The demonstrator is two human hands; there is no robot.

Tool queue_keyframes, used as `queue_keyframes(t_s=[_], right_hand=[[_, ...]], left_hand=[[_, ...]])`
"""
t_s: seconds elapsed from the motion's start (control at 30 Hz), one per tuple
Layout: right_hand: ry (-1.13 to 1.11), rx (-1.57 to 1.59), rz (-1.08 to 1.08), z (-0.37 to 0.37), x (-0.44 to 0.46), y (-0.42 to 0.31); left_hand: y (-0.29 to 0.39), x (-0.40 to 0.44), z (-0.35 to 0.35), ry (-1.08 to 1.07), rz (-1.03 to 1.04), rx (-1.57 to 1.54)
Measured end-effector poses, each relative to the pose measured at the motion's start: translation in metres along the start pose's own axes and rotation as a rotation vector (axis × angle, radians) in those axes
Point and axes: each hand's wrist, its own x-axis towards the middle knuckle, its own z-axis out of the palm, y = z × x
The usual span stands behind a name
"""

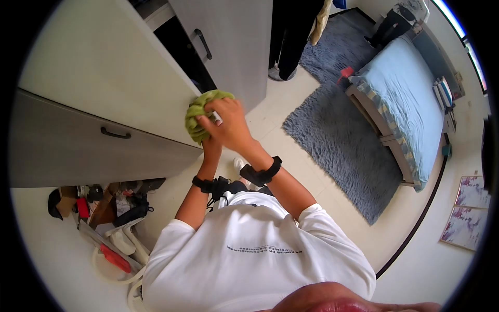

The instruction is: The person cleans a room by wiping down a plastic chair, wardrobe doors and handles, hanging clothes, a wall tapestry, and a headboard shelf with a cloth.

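A crumpled green cloth is bunched up in front of my chest, beside the edge of a pale cabinet door. My right hand grips the cloth from the right, its fingers bent over the folds. Below and behind the cloth is my left hand, mostly hidden by it, so its fingers do not show. Both wrists wear black straps. A grey door with a dark handle stands just beyond the cloth, with a dark gap beside it.
A lower grey panel with a handle is at left. Shoes, bags and boxes lie below it. A grey rug and a bed with blue bedding are at right. Another person stands beyond the bed.
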Motion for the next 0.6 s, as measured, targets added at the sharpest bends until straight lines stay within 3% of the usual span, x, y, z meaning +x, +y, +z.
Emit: queue_keyframes(t_s=[0.1,0.17,0.23,0.33,0.43,0.5,0.57,0.6], right_hand=[[-0.17,-0.131,-0.03,-0.005,-0.014,-0.027],[-0.116,-0.142,-0.066,-0.006,-0.018,-0.023],[-0.287,-0.186,0.153,0.001,-0.035,-0.015],[-0.083,-0.277,0.099,0.002,-0.049,-0.001],[-0.139,-0.14,0.164,0.002,-0.054,0.013],[-0.115,-0.02,0.152,0.004,-0.054,-0.001],[-0.18,0.0,0.12,-0.002,-0.045,-0.013],[-0.189,0.047,0.08,-0.007,-0.037,-0.035]], left_hand=[[-0.023,-0.021,-0.011,-0.02,-0.015,0.037],[-0.041,-0.027,-0.021,-0.04,-0.022,0.082],[-0.044,-0.027,-0.028,-0.065,-0.026,0.114],[-0.016,-0.023,-0.033,-0.123,-0.073,0.017],[-0.009,-0.022,-0.036,-0.1,0.044,-0.036],[-0.004,-0.034,-0.046,-0.096,-0.012,-0.177],[0.003,-0.035,-0.051,-0.012,-0.187,-0.656],[0.007,-0.03,-0.059,-0.015,-0.166,-0.68]])
